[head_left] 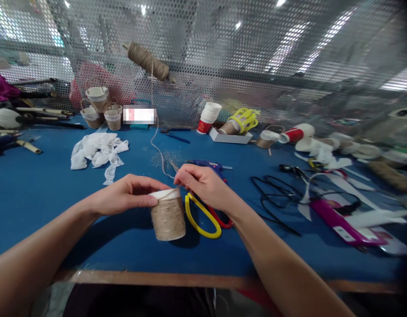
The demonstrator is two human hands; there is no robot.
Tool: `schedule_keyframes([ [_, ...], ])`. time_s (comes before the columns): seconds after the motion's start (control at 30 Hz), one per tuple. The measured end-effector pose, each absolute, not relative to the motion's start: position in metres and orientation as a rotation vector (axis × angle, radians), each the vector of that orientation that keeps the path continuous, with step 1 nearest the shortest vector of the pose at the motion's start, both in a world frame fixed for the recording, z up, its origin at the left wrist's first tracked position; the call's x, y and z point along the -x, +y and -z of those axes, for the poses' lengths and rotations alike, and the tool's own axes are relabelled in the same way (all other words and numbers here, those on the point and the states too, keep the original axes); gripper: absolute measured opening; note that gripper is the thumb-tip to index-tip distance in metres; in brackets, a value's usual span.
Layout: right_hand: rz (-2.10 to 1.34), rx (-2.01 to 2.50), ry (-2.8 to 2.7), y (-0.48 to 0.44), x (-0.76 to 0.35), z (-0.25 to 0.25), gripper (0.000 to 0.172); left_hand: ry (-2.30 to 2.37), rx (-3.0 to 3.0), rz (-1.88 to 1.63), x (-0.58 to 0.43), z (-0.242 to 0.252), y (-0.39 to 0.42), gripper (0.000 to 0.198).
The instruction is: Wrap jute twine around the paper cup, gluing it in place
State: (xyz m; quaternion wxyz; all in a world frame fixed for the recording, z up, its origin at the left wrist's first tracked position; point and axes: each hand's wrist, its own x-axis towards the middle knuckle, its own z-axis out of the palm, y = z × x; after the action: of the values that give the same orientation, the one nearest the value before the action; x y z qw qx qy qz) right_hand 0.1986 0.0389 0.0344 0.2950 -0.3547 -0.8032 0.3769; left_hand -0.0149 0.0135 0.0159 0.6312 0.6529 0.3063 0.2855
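A paper cup (pixel 169 218) wrapped in brown twine, its white rim still bare, is tilted slightly above the blue tabletop. My left hand (pixel 132 193) grips it by the rim, thumb outside and fingers behind. At the cup's right edge, my right hand (pixel 199 182) pinches the twine (pixel 163 165), whose strand runs back up to a spool (pixel 147 61) mounted on the mesh. Scissors with yellow and red handles (pixel 203 220) lie partly under my right hand. Just behind that hand is a blue glue gun (pixel 210 165).
White lace (pixel 97 149) lies left, with finished small baskets (pixel 99 108) behind it. Stacked paper cups (pixel 210 116) and blue pliers (pixel 177 134) stand or lie near the mesh wall (pixel 203 53). Rightward are a black cable (pixel 272 198), a purple box (pixel 348 224) and paper scraps. A wooden edge (pixel 157 278) borders the front.
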Motion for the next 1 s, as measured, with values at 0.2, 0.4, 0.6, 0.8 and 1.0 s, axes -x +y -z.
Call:
schedule_keyframes([
  [0.2, -0.792, 0.978, -2.127, 0.026, -0.205, -0.039, 0.024, 0.71, -1.472, -0.704, 0.018, -0.013, 0.02, 0.026],
  [0.4, -0.855, 0.99, -2.13, 0.017, -0.206, -0.043, 0.022, 0.733, -1.463, -0.702, 0.019, -0.011, 0.022, 0.025],
  [0.6, -0.894, 1.075, -2.126, 0.018, -0.205, -0.042, 0.025, 0.716, -1.415, -0.763, 0.02, -0.013, 0.021, 0.024],
  [0.8, -0.939, 1.109, -2.121, 0.019, -0.205, -0.039, 0.025, 0.65, -1.338, -0.787, 0.02, -0.015, 0.019, 0.021],
  [1.0, -1.013, 1.129, -2.137, 0.02, -0.205, -0.037, 0.026, 0.612, -1.302, -0.813, 0.021, -0.015, 0.019, 0.021],
])
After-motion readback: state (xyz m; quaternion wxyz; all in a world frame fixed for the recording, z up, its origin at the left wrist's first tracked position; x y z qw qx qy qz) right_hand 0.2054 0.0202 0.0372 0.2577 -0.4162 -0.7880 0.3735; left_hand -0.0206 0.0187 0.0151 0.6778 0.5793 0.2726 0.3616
